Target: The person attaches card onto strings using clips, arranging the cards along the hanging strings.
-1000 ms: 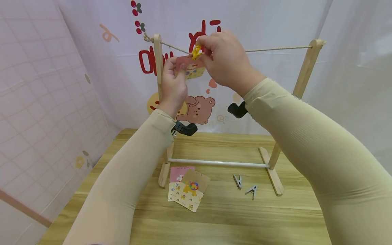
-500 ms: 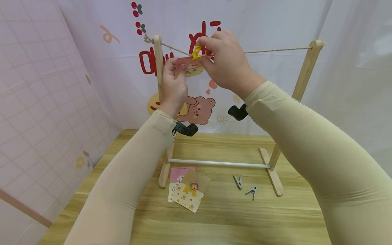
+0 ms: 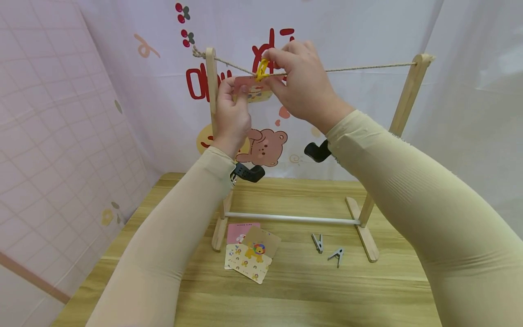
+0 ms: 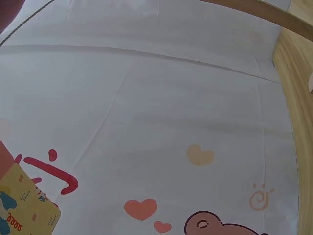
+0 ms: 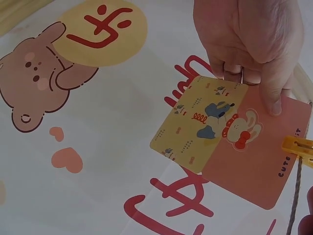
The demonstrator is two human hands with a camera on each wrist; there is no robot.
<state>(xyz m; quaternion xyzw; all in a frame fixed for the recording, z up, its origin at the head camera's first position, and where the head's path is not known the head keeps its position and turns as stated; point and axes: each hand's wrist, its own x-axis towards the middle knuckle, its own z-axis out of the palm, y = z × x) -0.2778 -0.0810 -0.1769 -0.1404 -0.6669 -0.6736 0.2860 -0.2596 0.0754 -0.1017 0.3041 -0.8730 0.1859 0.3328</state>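
Observation:
My left hand [image 3: 232, 111] pinches a pink and yellow card [image 3: 261, 93] by its left side, thumb on the front. In the right wrist view the card [image 5: 220, 147] carries a small rabbit picture, and its top edge meets the rope [image 5: 296, 200]. A yellow clothespin [image 3: 262, 69] sits over the rope and the card's top edge. My right hand [image 3: 304, 84] holds the clothespin, index fingertip at its upper end and thumb lower, close to the rope. Only a corner of the card [image 4: 32, 205] shows in the left wrist view.
The rope runs between two wooden posts [image 3: 403, 104], joined low down by a white rod [image 3: 292, 218]. Two overlapping cards [image 3: 255, 254] lie on the wooden table [image 3: 310, 290]. Two grey clothespins [image 3: 317, 243] lie to their right. A printed white cloth [image 3: 359, 27] hangs behind.
The yellow clothespin has turned more upright and looks narrower. More rope shows between it and my right hand, which has shifted slightly right. My left hand has barely moved.

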